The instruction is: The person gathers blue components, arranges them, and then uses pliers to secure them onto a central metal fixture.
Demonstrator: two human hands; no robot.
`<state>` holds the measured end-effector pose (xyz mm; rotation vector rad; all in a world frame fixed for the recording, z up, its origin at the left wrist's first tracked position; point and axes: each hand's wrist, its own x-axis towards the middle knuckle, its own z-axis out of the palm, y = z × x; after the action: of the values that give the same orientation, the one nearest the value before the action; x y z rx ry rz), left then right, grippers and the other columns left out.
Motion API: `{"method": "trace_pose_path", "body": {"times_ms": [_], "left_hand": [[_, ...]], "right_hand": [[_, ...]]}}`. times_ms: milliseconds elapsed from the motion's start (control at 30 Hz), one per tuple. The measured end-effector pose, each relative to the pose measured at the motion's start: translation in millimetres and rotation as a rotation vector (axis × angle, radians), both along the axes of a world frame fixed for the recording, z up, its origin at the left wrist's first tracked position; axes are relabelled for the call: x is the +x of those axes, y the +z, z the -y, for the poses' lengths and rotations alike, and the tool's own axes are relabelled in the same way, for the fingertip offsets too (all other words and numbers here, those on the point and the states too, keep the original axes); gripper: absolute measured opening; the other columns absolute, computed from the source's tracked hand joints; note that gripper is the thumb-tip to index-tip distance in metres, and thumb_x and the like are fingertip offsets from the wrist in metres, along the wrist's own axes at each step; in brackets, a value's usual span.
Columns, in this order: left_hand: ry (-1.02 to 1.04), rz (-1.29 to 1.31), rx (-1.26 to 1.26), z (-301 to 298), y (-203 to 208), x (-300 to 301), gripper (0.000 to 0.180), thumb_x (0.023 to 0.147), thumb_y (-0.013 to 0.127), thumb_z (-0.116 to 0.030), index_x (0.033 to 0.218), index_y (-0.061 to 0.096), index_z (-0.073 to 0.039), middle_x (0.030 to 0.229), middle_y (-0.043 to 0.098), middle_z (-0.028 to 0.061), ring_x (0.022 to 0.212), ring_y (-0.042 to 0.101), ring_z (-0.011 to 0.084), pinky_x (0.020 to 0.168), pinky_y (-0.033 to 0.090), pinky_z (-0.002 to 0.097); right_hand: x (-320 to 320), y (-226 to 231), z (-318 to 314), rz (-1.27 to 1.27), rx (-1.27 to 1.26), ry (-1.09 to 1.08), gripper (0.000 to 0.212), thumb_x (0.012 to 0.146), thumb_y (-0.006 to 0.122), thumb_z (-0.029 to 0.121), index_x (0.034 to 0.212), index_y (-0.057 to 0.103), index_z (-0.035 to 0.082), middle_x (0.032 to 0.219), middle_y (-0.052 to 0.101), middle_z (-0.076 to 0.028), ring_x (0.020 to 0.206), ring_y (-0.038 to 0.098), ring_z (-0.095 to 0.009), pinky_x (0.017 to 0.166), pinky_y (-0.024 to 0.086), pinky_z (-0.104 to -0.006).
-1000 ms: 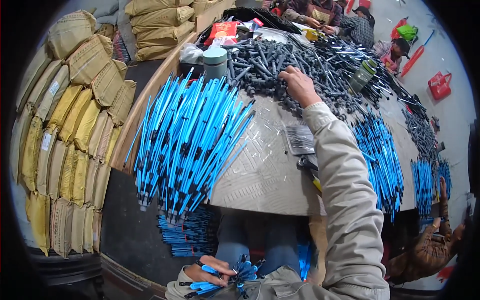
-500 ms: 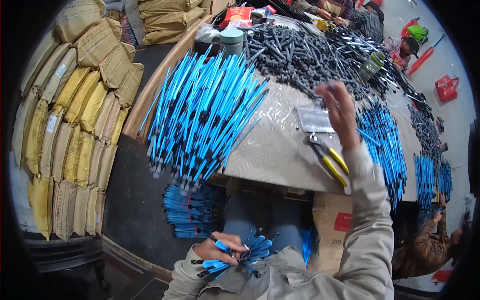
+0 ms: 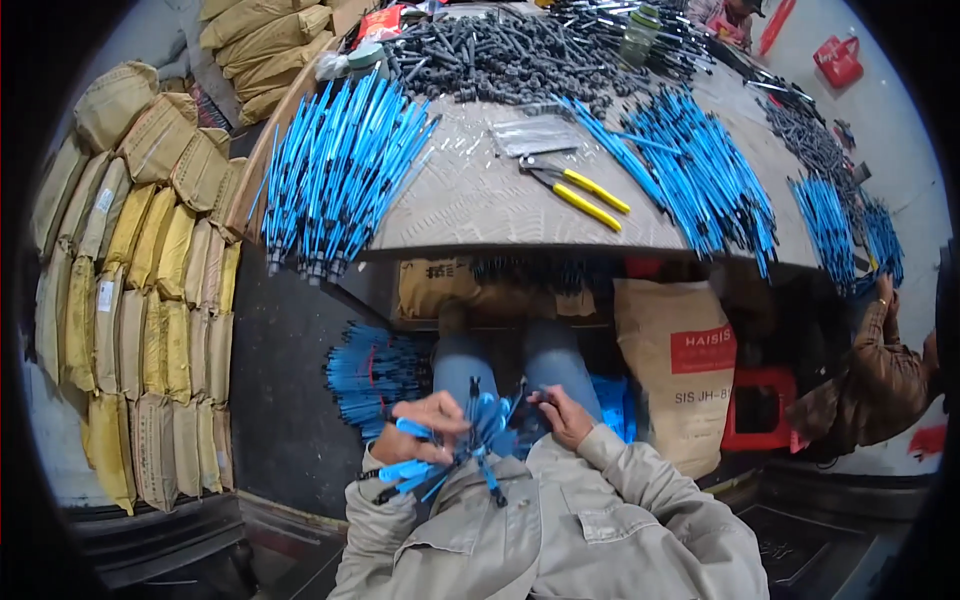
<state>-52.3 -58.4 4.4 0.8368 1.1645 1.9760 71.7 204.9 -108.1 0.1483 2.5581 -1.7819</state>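
Over my lap, my left hand [image 3: 428, 420] is closed round a bundle of blue strips with black ends [image 3: 487, 425], which fan outward on several sides. My right hand [image 3: 565, 415] is just to the right of the bundle, its fingers drawn together near the strips. Whatever is between those fingertips is too small to make out. Beyond my knees on the table lie cutting pliers with yellow handles [image 3: 585, 200] and a clear plastic bag [image 3: 535, 136]. A big pile of blue strips [image 3: 345, 165] covers the table's left side, and another pile [image 3: 705, 185] its right.
Dark grey plastic parts [image 3: 500, 60] are heaped at the table's back beside a green bottle [image 3: 640, 35]. Stacked sacks [image 3: 150, 300] line the left. Tied blue strips [image 3: 370, 375] lie below the table. A paper sack [image 3: 670, 420] and red stool [image 3: 765, 410] stand right, near another person [image 3: 870, 380].
My right hand has come down from above the table to my lap, beside the bundle. My left hand keeps hold of the strips. The view has tilted downward.
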Motion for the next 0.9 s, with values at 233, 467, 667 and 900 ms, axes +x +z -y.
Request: {"method": "trace_pose_path", "body": {"times_ms": [233, 467, 667, 900], "left_hand": [[-0.071, -0.179, -0.122, -21, 16, -2, 0.038, 0.065, 0.08, -0.008, 0.1, 0.067, 0.0, 0.101, 0.056, 0.0107, 0.075, 0.058, 0.016, 0.067, 0.047, 0.0257], [-0.12, -0.02, -0.158, -34, 29, 3, 0.033, 0.063, 0.079, -0.002, 0.094, 0.069, 0.0, 0.096, 0.062, 0.0076, 0.088, 0.059, 0.0149, 0.078, 0.046, 0.026], [-0.167, -0.042, -0.317, -23, 34, -2, 0.032, 0.063, 0.079, -0.003, 0.093, 0.068, 0.002, 0.086, 0.065, 0.0054, 0.075, 0.061, 0.0111, 0.065, 0.048, 0.0235], [-0.085, -0.073, -0.238, -22, 19, -7, 0.031, 0.064, 0.079, -0.004, 0.093, 0.067, 0.002, 0.083, 0.065, 0.0049, 0.064, 0.059, 0.0093, 0.055, 0.047, 0.0216]], "right_hand": [[-61, 50, -40, -0.385, -0.126, -0.03, 0.024, 0.089, 0.045, 0.002, 0.111, 0.055, 0.003, 0.112, 0.057, -0.012, 0.09, 0.06, -0.019, 0.078, 0.05, -0.0304], [-112, 199, -20, -0.807, 0.535, 0.654, 0.036, 0.077, 0.06, 0.004, 0.112, 0.062, 0.013, 0.12, 0.054, -0.017, 0.093, 0.062, -0.028, 0.074, 0.052, -0.0317], [-119, 203, -1, -0.787, 0.391, 0.918, 0.045, 0.073, 0.064, 0.008, 0.117, 0.061, 0.014, 0.123, 0.054, -0.016, 0.102, 0.06, -0.03, 0.081, 0.051, -0.034], [-119, 204, 5, -0.045, -0.197, 0.953, 0.059, 0.075, 0.065, 0.018, 0.13, 0.047, 0.003, 0.136, 0.043, -0.018, 0.111, 0.055, -0.033, 0.095, 0.043, -0.0367]]}}
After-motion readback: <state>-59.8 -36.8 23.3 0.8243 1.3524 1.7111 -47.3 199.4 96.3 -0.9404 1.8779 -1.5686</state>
